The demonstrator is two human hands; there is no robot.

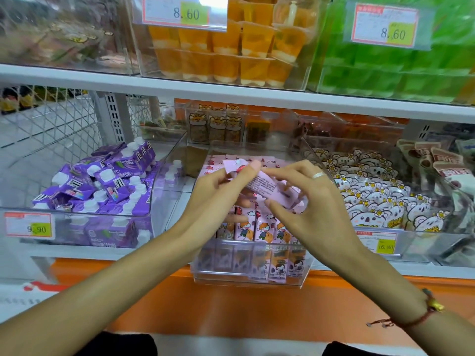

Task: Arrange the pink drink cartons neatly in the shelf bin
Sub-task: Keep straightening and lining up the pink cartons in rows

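Observation:
A clear plastic shelf bin (246, 278) sits in the middle of the lower shelf, holding several pink drink cartons (262, 229) with cartoon prints, standing in rows. One pink carton (267, 186) is held tilted above the bin, its top pointing up-left. My left hand (218, 191) grips its upper end with thumb and fingers. My right hand (308, 201) holds its lower side between thumb and fingers, a ring on one finger. The cartons under my hands are partly hidden.
A bin of purple cartons (102, 183) stands left, a bin of koala snack packs (380, 199) right. More clear bins (221, 124) sit behind. The upper shelf (231, 91) carries orange and green jelly cups. An orange ledge (231, 304) runs below.

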